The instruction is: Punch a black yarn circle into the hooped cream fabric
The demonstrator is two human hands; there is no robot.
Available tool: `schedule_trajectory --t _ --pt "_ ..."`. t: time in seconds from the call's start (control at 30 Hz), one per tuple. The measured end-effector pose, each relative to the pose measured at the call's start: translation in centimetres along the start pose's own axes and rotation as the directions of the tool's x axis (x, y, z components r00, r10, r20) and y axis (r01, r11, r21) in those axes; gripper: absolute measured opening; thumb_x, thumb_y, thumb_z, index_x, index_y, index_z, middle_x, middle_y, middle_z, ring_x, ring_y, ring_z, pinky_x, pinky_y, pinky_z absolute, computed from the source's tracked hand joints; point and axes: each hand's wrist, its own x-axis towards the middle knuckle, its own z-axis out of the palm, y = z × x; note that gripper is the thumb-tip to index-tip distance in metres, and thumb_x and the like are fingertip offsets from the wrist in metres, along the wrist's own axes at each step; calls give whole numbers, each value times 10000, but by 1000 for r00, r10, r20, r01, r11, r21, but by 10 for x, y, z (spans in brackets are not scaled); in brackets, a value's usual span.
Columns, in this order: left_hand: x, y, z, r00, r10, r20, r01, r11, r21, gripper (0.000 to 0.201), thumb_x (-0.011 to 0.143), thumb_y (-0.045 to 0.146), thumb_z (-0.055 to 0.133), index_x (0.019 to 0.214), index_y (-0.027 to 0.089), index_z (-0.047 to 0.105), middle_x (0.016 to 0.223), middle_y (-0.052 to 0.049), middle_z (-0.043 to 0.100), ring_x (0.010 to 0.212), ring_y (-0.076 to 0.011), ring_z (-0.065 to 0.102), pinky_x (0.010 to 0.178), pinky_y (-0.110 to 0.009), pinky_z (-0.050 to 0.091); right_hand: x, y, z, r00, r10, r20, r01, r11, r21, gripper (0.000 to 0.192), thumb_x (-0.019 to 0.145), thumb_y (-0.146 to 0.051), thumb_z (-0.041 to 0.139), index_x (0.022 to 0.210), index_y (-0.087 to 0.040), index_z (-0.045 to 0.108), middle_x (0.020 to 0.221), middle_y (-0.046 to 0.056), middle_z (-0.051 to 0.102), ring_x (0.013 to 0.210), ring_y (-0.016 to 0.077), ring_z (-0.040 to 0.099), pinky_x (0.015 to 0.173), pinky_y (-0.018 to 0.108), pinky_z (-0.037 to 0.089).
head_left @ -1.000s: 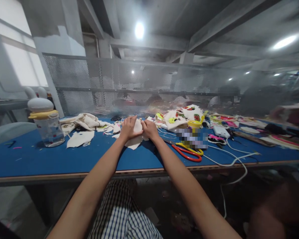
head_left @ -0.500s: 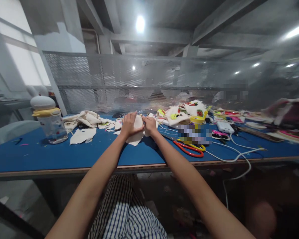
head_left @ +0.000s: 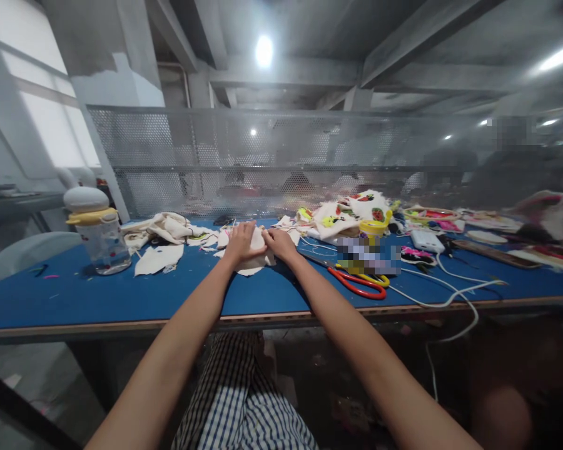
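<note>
Cream cloth piece (head_left: 258,257) — under left hand (head_left: 242,243), right hand (head_left: 278,243)

A blurred patch (head_left: 368,259) masks items on the desk (head_left: 122,300) beside the scissors (head_left: 359,281). The left hand (head_left: 241,240) covers much of the cream cloth piece (head_left: 253,262). Figures behind the mesh screen (head_left: 272,162) stay indistinct.

Single head view, looking forward-down along arms, blue table (head_left: 122,300) near.
</note>
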Motion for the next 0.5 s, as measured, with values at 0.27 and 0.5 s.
schedule_trajectory --t 0.27,0.5 --pt "-1 5 3 1000 -28 11 29 999 -19 751 715 500 620 1345 156 399 1284 -183 489 1175 -353 451 971 -492 357 4 -2 3 998 -10 62 23 975 -223 321 953 -237 367 1044 -75 628 1073 182 638 975 225 575 782 274 364" --pt "-2 6 1 999 -34 20 35 999 -20 756 704 489 635 1344 167 392 1279 -171 494 1176 -349 453 978 -484 353 4 -2 9 999 19 48 -9 980 -201 338 954 -231 356 992 -98 665 1027 159 667 941 207 583 750 261 353"
